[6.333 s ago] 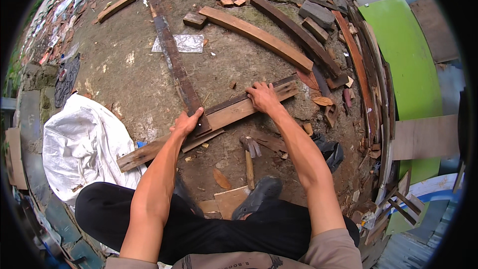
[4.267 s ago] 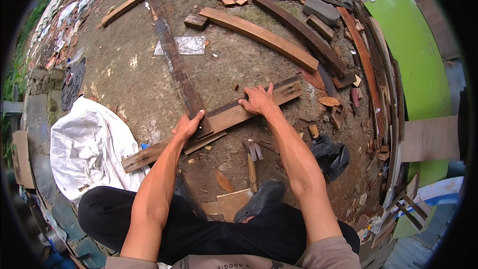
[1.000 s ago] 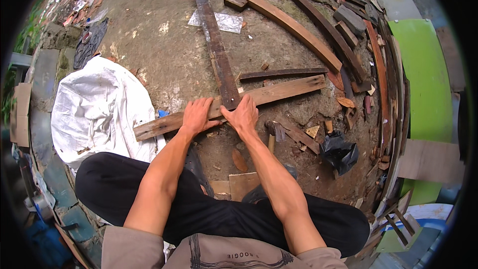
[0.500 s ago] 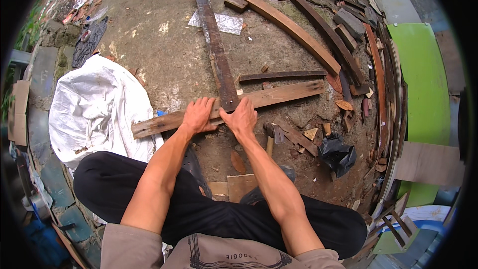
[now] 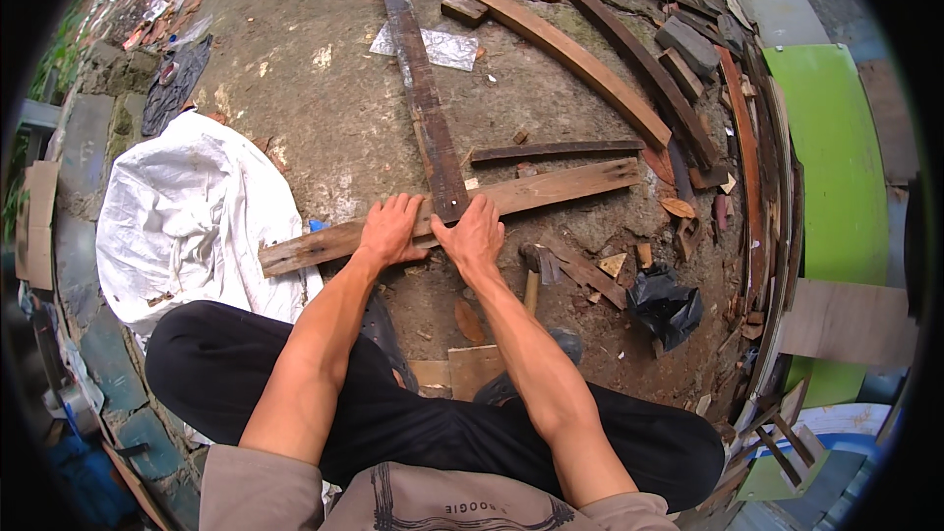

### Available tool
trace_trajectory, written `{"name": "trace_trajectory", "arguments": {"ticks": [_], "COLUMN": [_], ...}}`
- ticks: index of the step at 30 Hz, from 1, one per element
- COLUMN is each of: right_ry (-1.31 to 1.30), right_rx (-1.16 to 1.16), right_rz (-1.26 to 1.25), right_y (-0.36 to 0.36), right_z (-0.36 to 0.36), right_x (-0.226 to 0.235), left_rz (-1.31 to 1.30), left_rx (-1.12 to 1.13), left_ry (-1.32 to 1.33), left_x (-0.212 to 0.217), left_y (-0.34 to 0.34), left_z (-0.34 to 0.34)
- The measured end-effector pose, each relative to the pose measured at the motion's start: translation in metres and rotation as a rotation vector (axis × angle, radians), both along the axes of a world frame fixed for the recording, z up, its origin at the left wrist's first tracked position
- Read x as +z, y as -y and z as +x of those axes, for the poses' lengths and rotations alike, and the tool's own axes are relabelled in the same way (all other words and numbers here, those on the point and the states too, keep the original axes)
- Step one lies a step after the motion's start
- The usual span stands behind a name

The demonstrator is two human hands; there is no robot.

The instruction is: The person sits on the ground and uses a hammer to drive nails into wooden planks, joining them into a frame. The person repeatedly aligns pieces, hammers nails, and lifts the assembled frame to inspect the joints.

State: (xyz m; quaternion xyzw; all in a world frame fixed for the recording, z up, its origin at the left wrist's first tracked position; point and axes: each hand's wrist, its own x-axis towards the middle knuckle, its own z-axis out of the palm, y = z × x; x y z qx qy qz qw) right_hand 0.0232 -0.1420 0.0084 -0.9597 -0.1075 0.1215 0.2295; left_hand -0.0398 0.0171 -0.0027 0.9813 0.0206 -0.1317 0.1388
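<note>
Left hand [image 5: 391, 228] and right hand [image 5: 476, 233] pressed flat, fingers spread, on pale plank [image 5: 551, 186]; dark board [image 5: 425, 108] just beyond fingertips; hammer [image 5: 533, 273] beside right wrist, handle partly hidden.

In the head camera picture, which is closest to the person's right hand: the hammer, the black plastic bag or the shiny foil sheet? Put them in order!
From the right hand:
1. Hammer, just to the hand's right on the ground.
2. Black plastic bag, farther right, past the wood scraps.
3. Shiny foil sheet, far ahead, beside the long dark plank.
</note>
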Motion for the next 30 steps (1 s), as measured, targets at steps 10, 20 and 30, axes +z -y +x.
{"name": "trace_trajectory", "arguments": {"ticks": [10,20,30], "right_ry": [-0.018,-0.01,-0.023], "right_rx": [-0.009,-0.013,-0.013], "right_rz": [0.025,0.028,0.01], "right_y": [0.002,0.002,0.001], "right_z": [0.001,0.002,0.002], "right_x": [0.0,0.001,0.005], "left_rz": [0.029,-0.012,-0.073], "left_rx": [-0.021,0.004,0.013], "left_ry": [0.005,0.088,0.145], "left_x": [-0.002,-0.005,-0.009], "left_y": [-0.002,-0.003,-0.006], "left_z": [-0.001,-0.003,-0.005]}}
